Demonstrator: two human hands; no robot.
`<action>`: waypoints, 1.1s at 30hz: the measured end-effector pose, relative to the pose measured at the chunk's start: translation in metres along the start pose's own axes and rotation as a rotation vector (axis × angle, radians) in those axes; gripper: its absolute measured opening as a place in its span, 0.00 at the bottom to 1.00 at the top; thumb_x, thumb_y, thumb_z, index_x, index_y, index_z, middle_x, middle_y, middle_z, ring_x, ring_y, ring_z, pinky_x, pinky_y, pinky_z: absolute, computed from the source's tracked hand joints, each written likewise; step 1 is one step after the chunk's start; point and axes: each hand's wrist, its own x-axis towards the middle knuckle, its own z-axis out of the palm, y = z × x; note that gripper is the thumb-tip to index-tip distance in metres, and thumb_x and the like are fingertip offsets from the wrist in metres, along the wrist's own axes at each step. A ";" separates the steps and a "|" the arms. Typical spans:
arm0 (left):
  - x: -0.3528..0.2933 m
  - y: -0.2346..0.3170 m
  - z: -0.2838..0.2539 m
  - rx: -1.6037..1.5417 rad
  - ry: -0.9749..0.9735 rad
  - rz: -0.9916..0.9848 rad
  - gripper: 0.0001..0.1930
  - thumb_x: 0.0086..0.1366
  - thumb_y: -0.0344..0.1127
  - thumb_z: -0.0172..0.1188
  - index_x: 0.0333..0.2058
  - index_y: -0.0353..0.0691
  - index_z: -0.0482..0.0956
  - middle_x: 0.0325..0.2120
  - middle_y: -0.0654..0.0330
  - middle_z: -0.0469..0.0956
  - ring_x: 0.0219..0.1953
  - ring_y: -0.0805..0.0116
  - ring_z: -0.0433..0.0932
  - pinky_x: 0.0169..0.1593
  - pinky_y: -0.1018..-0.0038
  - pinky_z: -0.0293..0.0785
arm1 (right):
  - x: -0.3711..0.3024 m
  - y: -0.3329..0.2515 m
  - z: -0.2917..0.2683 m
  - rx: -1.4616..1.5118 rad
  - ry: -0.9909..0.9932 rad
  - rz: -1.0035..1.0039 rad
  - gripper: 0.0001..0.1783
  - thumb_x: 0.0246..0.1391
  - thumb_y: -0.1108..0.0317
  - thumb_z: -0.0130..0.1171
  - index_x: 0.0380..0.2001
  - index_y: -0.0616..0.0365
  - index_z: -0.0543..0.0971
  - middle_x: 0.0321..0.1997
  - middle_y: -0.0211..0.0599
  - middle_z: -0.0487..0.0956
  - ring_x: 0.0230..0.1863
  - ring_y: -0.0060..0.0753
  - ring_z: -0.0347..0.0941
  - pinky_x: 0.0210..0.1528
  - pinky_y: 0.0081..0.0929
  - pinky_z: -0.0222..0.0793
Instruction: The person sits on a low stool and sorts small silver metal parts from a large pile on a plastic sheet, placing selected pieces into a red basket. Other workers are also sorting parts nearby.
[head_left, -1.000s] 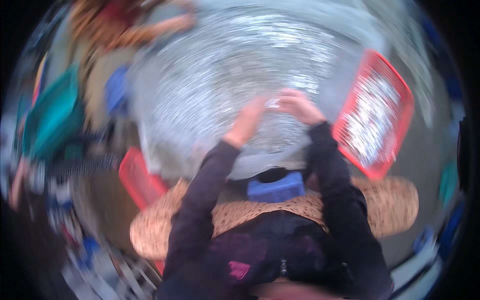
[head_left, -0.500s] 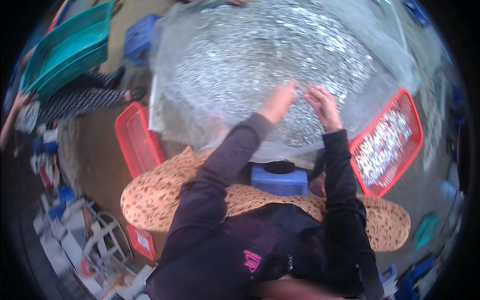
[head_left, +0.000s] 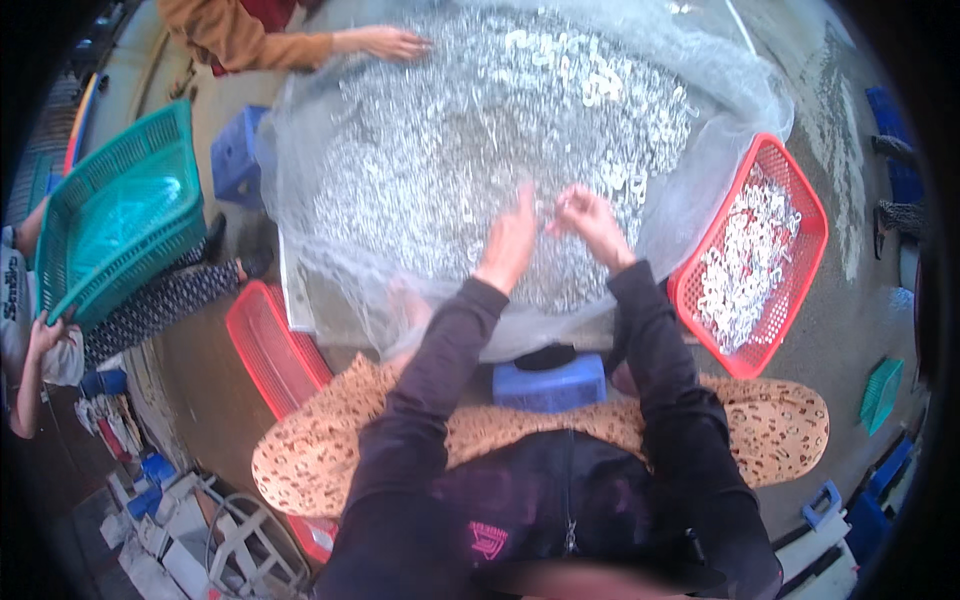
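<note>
A: State of the fingers?

B: Right hand [head_left: 592,222]: thumb and forefinger drawn close together; whether anything sits between them, cannot tell. Left hand [head_left: 510,240]: fingers bunched, blurred, pointing far; cannot tell whether it holds anything.

A: Position of the silvery pieces [head_left: 400,190] relative to the fingertips?

B: Heaped below both hands, and spreading beyond them to far, left and right. Contact between the fingertips and the heap cannot be confirmed.

A: Direction and long axis?

B: Single pieces are small, many apparently oblong, lying at mixed angles. The heap as a whole runs longer left to right than near to far.

A: Surroundings, working outward?

B: Pale netting [head_left: 735,140] borders the heap. A blue plastic item [head_left: 548,386] stands at its near side. On the right, a red basket [head_left: 822,235] contains whitish pieces; its long axis runs near to far, far end toward the right. A co-worker's hand [head_left: 395,43] is at the heap's far left. At left, another person holds a green basket [head_left: 140,262].
</note>
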 end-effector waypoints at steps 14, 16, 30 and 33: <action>0.012 -0.013 -0.025 -1.414 -0.222 -0.335 0.09 0.64 0.31 0.53 0.42 0.37 0.68 0.36 0.55 0.75 0.36 0.68 0.76 0.39 0.74 0.74 | -0.006 -0.037 -0.012 0.295 0.203 0.052 0.04 0.54 0.73 0.53 0.32 0.62 0.73 0.28 0.35 0.76 0.28 0.26 0.75 0.31 0.21 0.69; 0.012 -0.009 -0.026 -1.477 -0.252 -0.380 0.12 0.64 0.35 0.55 0.42 0.37 0.68 0.39 0.53 0.73 0.39 0.66 0.75 0.43 0.72 0.72 | -0.004 -0.039 -0.002 0.177 0.110 0.058 0.05 0.54 0.72 0.55 0.32 0.63 0.74 0.28 0.35 0.76 0.28 0.25 0.75 0.31 0.20 0.69; 0.004 -0.002 -0.039 -1.615 -0.450 -0.410 0.11 0.61 0.35 0.59 0.39 0.35 0.74 0.29 0.62 0.75 0.29 0.77 0.72 0.30 0.83 0.68 | -0.002 -0.057 0.026 -0.163 0.210 -0.058 0.16 0.53 0.75 0.56 0.47 0.65 0.73 0.32 0.36 0.77 0.28 0.23 0.73 0.30 0.16 0.69; 0.003 -0.003 -0.039 -1.557 -0.468 -0.464 0.09 0.62 0.34 0.57 0.38 0.35 0.74 0.29 0.62 0.75 0.31 0.76 0.72 0.33 0.83 0.68 | -0.001 -0.065 0.023 -0.396 0.164 -0.112 0.11 0.58 0.72 0.52 0.42 0.66 0.73 0.31 0.37 0.77 0.30 0.23 0.74 0.32 0.18 0.71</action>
